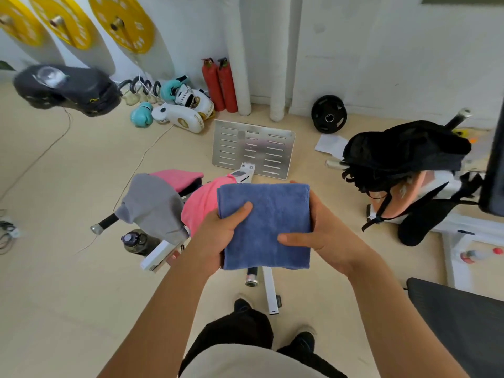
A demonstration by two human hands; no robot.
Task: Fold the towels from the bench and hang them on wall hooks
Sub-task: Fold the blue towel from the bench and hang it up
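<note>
Blue towel [266,225] folded to a near-square, held flat at waist height above the table [268,285], slightly longer top to bottom. Left hand [218,236] and right hand [324,236] each in a clenched grip on its side edges, thumbs on top. Grey towel [152,205] and pink towel [203,203] draped on the table behind.

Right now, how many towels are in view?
4. The blue towel is folded in both hands. The grey towel and two pink towels lie draped over the bench behind it. More may be hidden beneath them.
</note>
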